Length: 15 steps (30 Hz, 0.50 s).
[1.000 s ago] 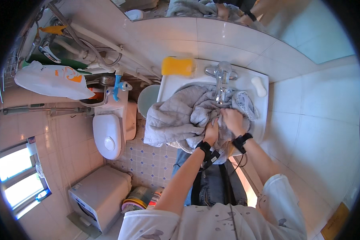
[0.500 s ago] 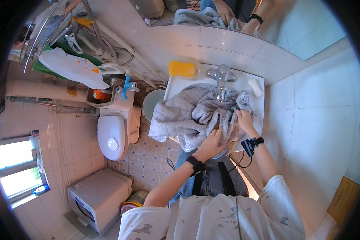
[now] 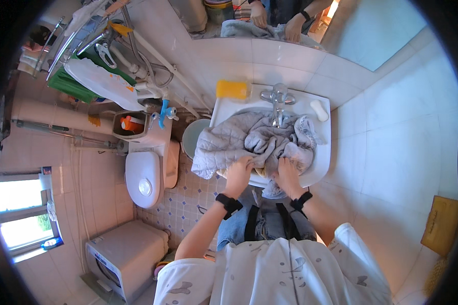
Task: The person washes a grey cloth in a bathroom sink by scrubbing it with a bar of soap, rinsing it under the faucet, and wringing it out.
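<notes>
A bulky grey quilted cloth [image 3: 224, 140] with a pale patterned edge lies bunched in the white washbasin [image 3: 320, 157], below a chrome tap [image 3: 279, 101]. One part of it spreads over the basin's left rim, and a corner droops over the front. My left hand [image 3: 239, 175] is closed on the cloth's near edge, left of the middle. To its right, my right hand [image 3: 288, 177] grips a fold near the front rim; its fingertips are partly hidden in the fabric. Some yellowish fabric shows between the hands.
On the basin's back ledge sit a yellow sponge-like block [image 3: 232, 90] and a white bar of soap [image 3: 319, 110]. A mirror [image 3: 310, 25] hangs above. Left of the basin are a pale bucket [image 3: 192, 137], a toilet [image 3: 143, 178] and a washing machine [image 3: 127, 254].
My right hand has moved from the basin's right side to the near front edge. My left hand has shifted left onto the cloth's near edge. The cloth's right part is rearranged.
</notes>
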Tool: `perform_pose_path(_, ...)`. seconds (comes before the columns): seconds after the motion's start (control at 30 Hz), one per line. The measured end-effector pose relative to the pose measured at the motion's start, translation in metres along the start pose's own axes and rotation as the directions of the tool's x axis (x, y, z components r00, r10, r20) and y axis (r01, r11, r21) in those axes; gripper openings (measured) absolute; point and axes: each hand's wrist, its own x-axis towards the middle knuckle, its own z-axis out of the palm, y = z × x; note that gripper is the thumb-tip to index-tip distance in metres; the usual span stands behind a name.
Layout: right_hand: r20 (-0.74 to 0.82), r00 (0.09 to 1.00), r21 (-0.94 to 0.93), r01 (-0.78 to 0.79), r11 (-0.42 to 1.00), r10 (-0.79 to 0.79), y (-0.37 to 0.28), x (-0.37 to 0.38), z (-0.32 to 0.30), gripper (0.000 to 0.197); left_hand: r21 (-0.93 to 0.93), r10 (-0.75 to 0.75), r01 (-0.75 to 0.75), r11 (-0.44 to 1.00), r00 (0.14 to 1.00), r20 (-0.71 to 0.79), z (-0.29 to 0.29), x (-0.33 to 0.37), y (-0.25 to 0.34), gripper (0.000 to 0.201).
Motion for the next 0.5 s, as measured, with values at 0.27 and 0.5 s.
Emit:
perform_pose_path(0.27,0.017,0.994,0.98,-0.039,0.197,0.112,0.004,0.056,-0.125,0.025,-0.968,-0.048,0.076,0.24,0.997,0.066,-0.061,0.029,0.043,0.016)
perform_pose_path(0.5,-0.069,0.984,0.971,0.104,-0.216,0.166,-0.023,0.063,-0.174,0.038,-0.93,0.028,-0.057,0.362,0.998,-0.051,-0.076,0.041,0.032,0.006)
